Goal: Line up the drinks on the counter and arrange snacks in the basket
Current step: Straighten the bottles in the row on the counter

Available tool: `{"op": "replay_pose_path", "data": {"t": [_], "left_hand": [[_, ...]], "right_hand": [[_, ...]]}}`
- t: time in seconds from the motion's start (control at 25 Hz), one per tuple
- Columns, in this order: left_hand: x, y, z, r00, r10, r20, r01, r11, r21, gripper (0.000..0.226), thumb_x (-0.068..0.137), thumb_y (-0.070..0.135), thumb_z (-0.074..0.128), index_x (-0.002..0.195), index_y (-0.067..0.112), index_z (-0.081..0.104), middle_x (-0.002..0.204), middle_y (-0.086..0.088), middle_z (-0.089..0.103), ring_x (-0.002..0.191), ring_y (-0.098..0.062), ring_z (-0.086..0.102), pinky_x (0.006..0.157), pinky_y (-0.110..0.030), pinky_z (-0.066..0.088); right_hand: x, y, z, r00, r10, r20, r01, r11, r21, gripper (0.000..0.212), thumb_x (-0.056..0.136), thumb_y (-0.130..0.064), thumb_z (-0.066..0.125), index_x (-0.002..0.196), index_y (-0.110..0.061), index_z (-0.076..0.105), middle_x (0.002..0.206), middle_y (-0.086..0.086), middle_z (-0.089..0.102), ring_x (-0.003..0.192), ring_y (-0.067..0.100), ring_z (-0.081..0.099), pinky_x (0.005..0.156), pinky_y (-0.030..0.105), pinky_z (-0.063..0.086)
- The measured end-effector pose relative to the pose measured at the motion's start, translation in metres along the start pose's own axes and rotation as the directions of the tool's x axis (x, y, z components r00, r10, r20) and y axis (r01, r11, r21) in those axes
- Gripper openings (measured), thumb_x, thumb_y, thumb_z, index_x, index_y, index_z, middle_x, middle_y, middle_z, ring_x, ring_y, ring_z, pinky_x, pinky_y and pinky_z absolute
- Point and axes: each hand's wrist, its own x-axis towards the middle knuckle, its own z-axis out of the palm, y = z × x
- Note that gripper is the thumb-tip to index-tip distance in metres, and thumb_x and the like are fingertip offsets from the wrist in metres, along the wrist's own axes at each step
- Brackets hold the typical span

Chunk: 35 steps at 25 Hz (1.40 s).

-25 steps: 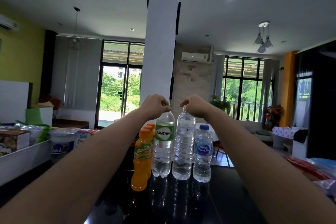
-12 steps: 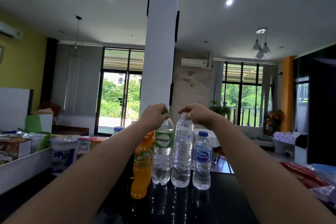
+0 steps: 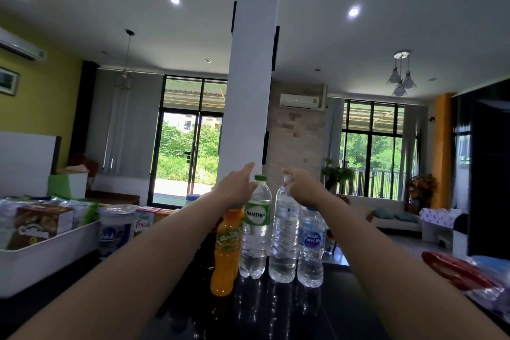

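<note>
Shiny black counter (image 3: pixel 276 312) holds a white basket (image 3: pixel 41 262) of snacks far off beside the left hand (image 3: pixel 237 188). Four bottles stand close together under both hands. That left hand is open beside the green-cap bottle (image 3: pixel 255 229), and the right hand (image 3: pixel 302 188) pinches the clear bottle's (image 3: pixel 284 234) top.

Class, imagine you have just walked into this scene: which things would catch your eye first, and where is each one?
First, the row of bottles mid-counter: an orange juice bottle, the green-labelled Namthip bottle, a tall clear bottle and a short blue-capped one. Both hands reach over them, the right hand pinching the tall bottle's cap, the left hand opening beside the green cap. At left sits a white basket of snacks.
</note>
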Motion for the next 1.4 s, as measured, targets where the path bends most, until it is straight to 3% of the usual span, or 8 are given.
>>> {"op": "replay_pose_path", "data": {"t": [0.12, 0.32, 0.44, 0.64, 0.8, 1.0, 1.2, 1.4], "left_hand": [[-0.014, -0.019, -0.025, 0.998, -0.056, 0.021, 0.055, 0.998, 0.034, 0.047, 0.098, 0.027, 0.046, 0.142, 0.017, 0.036, 0.133, -0.011, 0.056, 0.113, -0.025, 0.058, 0.09, -0.035, 0.046], [-0.036, -0.047, -0.048, 0.991, -0.036, 0.126, 0.031, 0.999, 0.036, 0.037, 0.097, 0.013, 0.046, 0.133, 0.011, 0.049, 0.134, -0.009, 0.056, 0.12, -0.022, 0.053, 0.1, -0.035, 0.043], [-0.036, -0.051, -0.048, 0.987, 0.034, 0.159, -0.038, 0.999, 0.021, 0.038, 0.094, 0.006, 0.047, 0.132, 0.009, 0.051, 0.135, -0.01, 0.055, 0.123, -0.022, 0.051, 0.102, -0.033, 0.041], [-0.025, -0.054, -0.034, 0.945, 0.158, 0.286, -0.151, 0.987, -0.046, 0.035, 0.092, 0.011, 0.053, 0.126, 0.015, 0.058, 0.131, -0.009, 0.057, 0.116, -0.024, 0.053, 0.096, -0.036, 0.042], [-0.013, -0.066, -0.023, 0.917, 0.199, 0.345, -0.195, 0.98, -0.047, 0.034, 0.092, 0.013, 0.054, 0.125, 0.018, 0.06, 0.128, -0.011, 0.058, 0.113, -0.026, 0.053, 0.099, -0.041, 0.043], [-0.004, -0.079, -0.014, 0.911, 0.229, 0.343, -0.219, 0.973, -0.066, 0.03, 0.092, 0.019, 0.057, 0.121, 0.018, 0.063, 0.124, -0.009, 0.06, 0.111, -0.025, 0.054, 0.098, -0.042, 0.043], [0.003, -0.082, -0.013, 0.924, 0.234, 0.303, -0.22, 0.972, -0.079, 0.015, 0.087, 0.033, 0.065, 0.084, 0.018, 0.067, 0.084, 0.003, 0.064, 0.079, -0.013, 0.056, 0.061, -0.022, 0.037], [0.002, -0.081, -0.004, 0.953, 0.249, 0.172, -0.258, 0.966, 0.033, 0.031, 0.083, 0.043, 0.067, 0.064, 0.025, 0.05, 0.072, 0.005, 0.057, 0.065, -0.008, 0.049, 0.056, -0.023, 0.032]], "right_hand": [[-0.018, -0.013, 0.005, 0.954, -0.186, -0.236, 0.122, 0.957, -0.262, 0.04, 0.092, -0.006, 0.049, 0.132, -0.009, 0.054, 0.131, 0.014, 0.057, 0.116, 0.031, 0.054, 0.096, 0.043, 0.047], [-0.072, -0.052, 0.067, 0.842, -0.215, -0.495, 0.145, 0.974, -0.175, 0.026, 0.088, -0.019, 0.057, 0.115, -0.018, 0.057, 0.11, 0.002, 0.06, 0.094, 0.014, 0.049, 0.076, 0.028, 0.042], [-0.099, -0.064, 0.12, 0.922, 0.045, -0.385, 0.004, 0.992, 0.125, 0.041, 0.082, -0.037, 0.069, 0.112, -0.025, 0.043, 0.106, -0.003, 0.052, 0.093, 0.013, 0.053, 0.076, 0.036, 0.052], [-0.111, -0.06, 0.173, 0.897, 0.353, -0.265, -0.258, 0.906, 0.334, 0.086, 0.067, -0.044, 0.083, 0.129, -0.021, 0.028, 0.124, 0.001, 0.05, 0.112, 0.023, 0.052, 0.088, 0.04, 0.049], [-0.104, -0.049, 0.178, 0.906, 0.37, -0.204, -0.278, 0.885, 0.373, 0.079, 0.072, -0.032, 0.078, 0.13, -0.027, 0.025, 0.102, -0.008, 0.062, 0.085, 0.014, 0.064, 0.075, 0.037, 0.054], [-0.102, -0.029, 0.16, 0.954, 0.293, 0.062, -0.283, 0.819, 0.5, 0.066, 0.077, -0.02, 0.076, 0.129, -0.032, 0.038, 0.112, -0.003, 0.062, 0.098, 0.018, 0.064, 0.088, 0.046, 0.055], [-0.105, -0.022, 0.144, 0.924, 0.217, 0.315, -0.373, 0.694, 0.616, 0.056, 0.084, -0.003, 0.063, 0.132, -0.024, 0.043, 0.125, 0.013, 0.056, 0.113, 0.03, 0.059, 0.096, 0.051, 0.05], [-0.124, -0.031, 0.162, 0.932, 0.321, 0.171, -0.351, 0.673, 0.651, 0.068, 0.078, -0.006, 0.074, 0.125, -0.034, 0.033, 0.119, 0.001, 0.055, 0.101, 0.018, 0.06, 0.074, 0.032, 0.051]]}}
